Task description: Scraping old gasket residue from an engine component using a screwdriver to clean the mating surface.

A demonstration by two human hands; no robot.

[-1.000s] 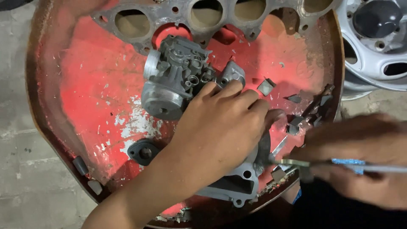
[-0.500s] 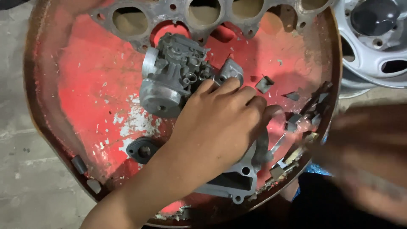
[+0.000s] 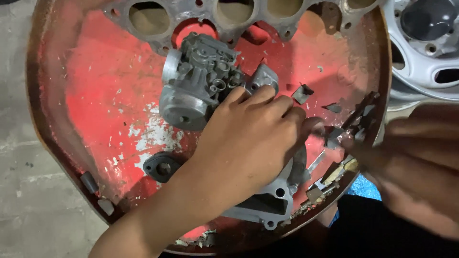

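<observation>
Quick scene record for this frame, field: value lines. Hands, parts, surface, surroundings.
surface: red worn metal pan, paint chipped, on concrete floor
left hand: left hand lies palm down on a grey cast housing, fingers at the carburetor
right hand: right hand blurred at the pan's right rim; grip cannot be told
main part: grey carburetor, mid pan
other parts: gasket plate with round holes at top; small black cap; gasket scraps
surroundings: silver wheel rim upper right

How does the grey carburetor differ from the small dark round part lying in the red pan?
The carburetor is light grey, bulky and full of ports; the small round part is dark, flat and plain. The left hand rests against the carburetor, while the round part lies untouched, apart from it. Both look like metal and sit in the red pan.
</observation>
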